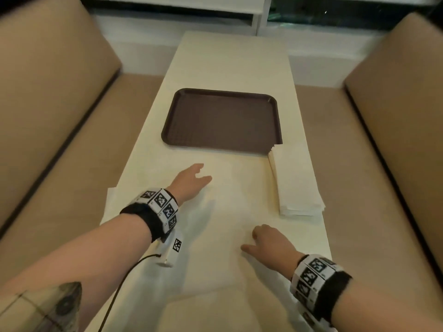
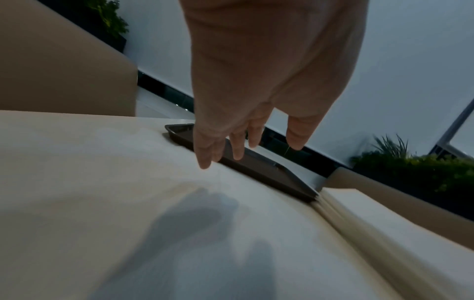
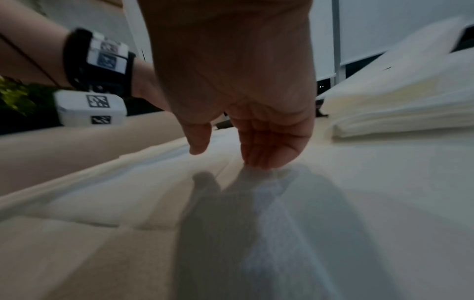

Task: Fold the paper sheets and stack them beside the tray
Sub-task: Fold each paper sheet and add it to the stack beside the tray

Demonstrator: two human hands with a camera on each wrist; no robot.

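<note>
Both hands, left hand point(image 1: 191, 182) and right hand point(image 1: 268, 245), lie apart, seemingly empty, over an unfolded sheet point(image 1: 230, 212); the folded stack point(image 1: 297, 188) already sits beside the tray point(image 1: 223, 118).

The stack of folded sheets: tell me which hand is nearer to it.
Right. The right hand is just below the stack of folded sheets, on the flat sheet. The left hand reaches toward the tray, farther across the sheet.

black wristbands point(image 1: 143, 219) with black-and-white marker tiles, a white tagged camera box point(image 1: 171, 251), a black cable point(image 1: 124, 281)
</note>
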